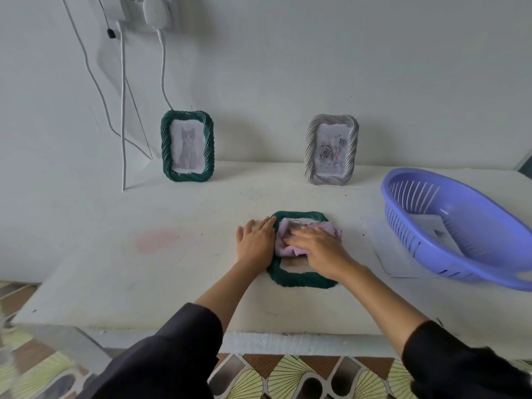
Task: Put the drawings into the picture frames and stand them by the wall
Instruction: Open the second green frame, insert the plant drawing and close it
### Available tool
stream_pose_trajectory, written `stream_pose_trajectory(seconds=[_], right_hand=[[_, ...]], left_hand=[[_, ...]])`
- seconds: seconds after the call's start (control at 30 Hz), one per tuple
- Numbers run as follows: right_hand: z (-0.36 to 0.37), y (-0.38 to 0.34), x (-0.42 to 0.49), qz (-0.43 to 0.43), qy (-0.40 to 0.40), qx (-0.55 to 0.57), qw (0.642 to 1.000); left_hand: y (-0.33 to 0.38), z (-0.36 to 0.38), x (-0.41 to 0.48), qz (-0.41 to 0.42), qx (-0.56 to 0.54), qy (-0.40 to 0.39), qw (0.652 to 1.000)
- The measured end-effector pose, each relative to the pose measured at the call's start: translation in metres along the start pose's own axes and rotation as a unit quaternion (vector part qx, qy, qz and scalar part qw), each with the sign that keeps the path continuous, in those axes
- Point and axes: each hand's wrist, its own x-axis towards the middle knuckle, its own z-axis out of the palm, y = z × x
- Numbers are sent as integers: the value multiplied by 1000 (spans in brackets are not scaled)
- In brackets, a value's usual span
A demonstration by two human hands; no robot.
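A dark green picture frame point(299, 279) lies flat on the white table point(144, 254) in front of me. A pink cloth point(283, 246) is spread over its opening. My right hand point(319, 250) presses flat on the cloth with fingers straight. My left hand point(254, 240) rests flat on the table against the frame's left edge. By the wall stand a green frame point(187, 146) with a cat drawing and a grey frame point(331, 149) with a rose drawing.
A purple plastic basket point(460, 226) sits tilted at the right, with a sheet of paper point(434, 230) inside and another paper point(394, 254) under it. White cables point(123, 110) hang down the wall at the left. The table's front edge is near my arms.
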Motion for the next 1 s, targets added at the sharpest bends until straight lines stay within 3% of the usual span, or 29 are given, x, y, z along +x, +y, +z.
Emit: stream_pose_trajectory(seconds=[0.17, 0.37, 0.57, 0.67, 0.87, 1.0], right_hand=[[-19, 6, -40, -50, -48, 33, 997], [-12, 22, -8, 59, 47, -30, 997], [-12, 7, -34, -16, -37, 32, 999], [-25, 27, -41, 0, -61, 12, 998], [-12, 25, 6, 79, 35, -2, 996], [1, -1, 3, 24, -8, 70, 997]], left_hand=[[1, 1, 1, -6, -20, 4, 1000], [1, 1, 0, -4, -17, 6, 1000], [-1, 3, 2, -2, -16, 10, 1000], [0, 3, 1, -3, -17, 12, 1000], [1, 2, 1, -9, -16, 11, 1000], [-1, 3, 1, 1, 3, 13, 1000]])
